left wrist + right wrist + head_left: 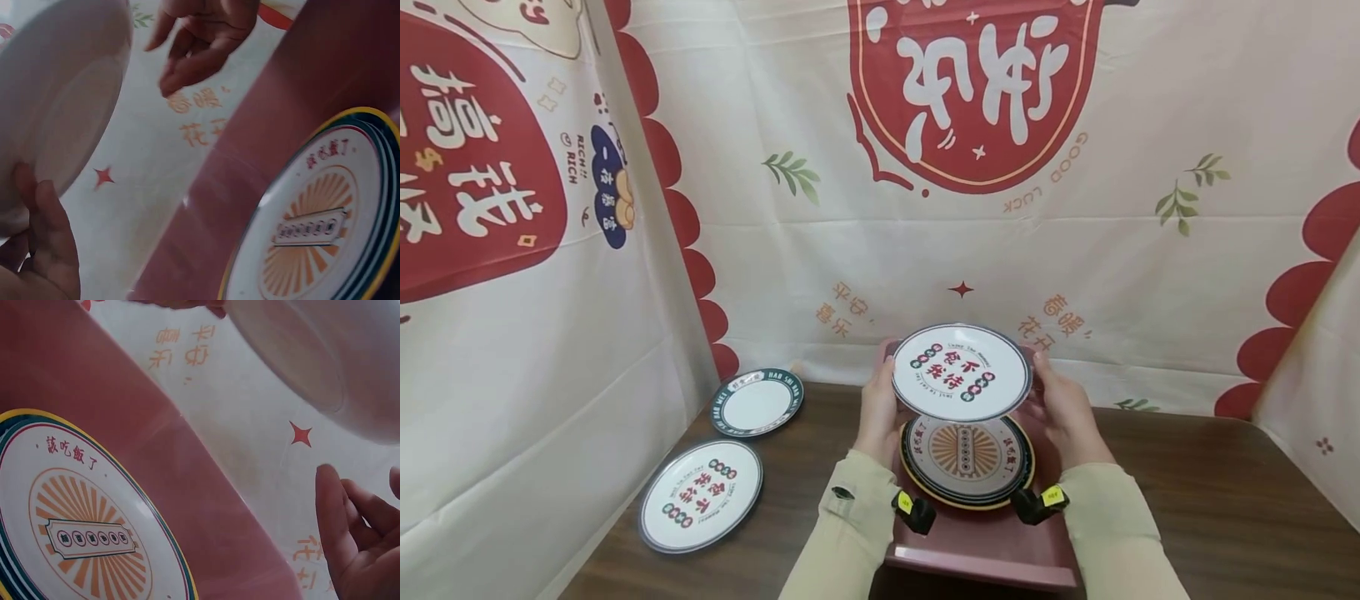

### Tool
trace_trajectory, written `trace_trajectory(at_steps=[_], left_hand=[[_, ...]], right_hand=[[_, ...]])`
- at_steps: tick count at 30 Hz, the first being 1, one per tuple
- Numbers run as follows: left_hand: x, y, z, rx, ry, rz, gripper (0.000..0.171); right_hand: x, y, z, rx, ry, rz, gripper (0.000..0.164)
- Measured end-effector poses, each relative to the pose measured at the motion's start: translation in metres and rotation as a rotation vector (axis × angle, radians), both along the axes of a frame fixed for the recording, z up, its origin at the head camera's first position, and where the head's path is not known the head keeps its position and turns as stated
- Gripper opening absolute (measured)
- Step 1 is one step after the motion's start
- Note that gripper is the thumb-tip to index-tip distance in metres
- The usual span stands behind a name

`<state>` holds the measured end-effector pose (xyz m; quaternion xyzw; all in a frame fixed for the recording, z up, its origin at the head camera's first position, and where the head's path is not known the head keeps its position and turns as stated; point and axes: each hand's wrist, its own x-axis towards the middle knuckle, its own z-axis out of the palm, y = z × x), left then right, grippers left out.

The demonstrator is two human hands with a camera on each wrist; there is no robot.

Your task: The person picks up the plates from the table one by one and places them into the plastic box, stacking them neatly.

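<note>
My left hand grips the left edge of a white plate with a blue rim and red and green lettering. In the left wrist view, fingers of that hand press against the plate's pale underside. My right hand is beside the plate's right edge; in the right wrist view a gap shows between its loosely bent fingers and the plate. Below the raised plate, a stack of plates lies in a pink tray. The top one has an orange sunburst, and a yellow rim shows lower down.
On the brown table, left of the tray, lie a green-rimmed plate and, nearer, a blue-rimmed lettered plate. A printed white cloth hangs behind the table and along its sides.
</note>
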<state>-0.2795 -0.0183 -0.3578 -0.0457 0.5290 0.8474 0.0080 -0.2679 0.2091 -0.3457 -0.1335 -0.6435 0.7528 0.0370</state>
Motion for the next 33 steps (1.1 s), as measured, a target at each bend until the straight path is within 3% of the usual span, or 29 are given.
trace_trajectory(at_steps=[5,7,15,18,23,28,33], left_hand=[[-0.003,0.001,-0.003,-0.087,-0.054,0.006,0.038],[-0.004,0.002,-0.004,-0.094,-0.066,0.008,0.041],[-0.008,0.001,-0.013,-0.098,-0.129,-0.009,0.051],[-0.01,0.002,-0.016,-0.131,-0.131,-0.017,0.041],[-0.011,0.007,-0.021,-0.292,-0.086,-0.008,0.025],[-0.012,0.011,-0.024,-0.41,-0.063,0.019,0.032],[-0.015,0.014,-0.028,-0.551,-0.064,0.069,0.036]], right_hand=[[0.001,0.002,0.001,-0.03,-0.043,0.064,0.086],[0.001,0.002,0.002,-0.091,-0.053,0.088,0.09],[0.0,-0.001,-0.003,-0.199,-0.078,0.043,0.069],[-0.001,-0.001,-0.006,-0.189,-0.101,-0.005,0.065],[-0.003,-0.002,-0.015,0.093,-0.147,-0.026,0.053],[-0.008,-0.003,-0.026,0.324,-0.142,-0.061,0.044],[-0.005,-0.009,-0.026,0.567,-0.098,-0.039,0.04]])
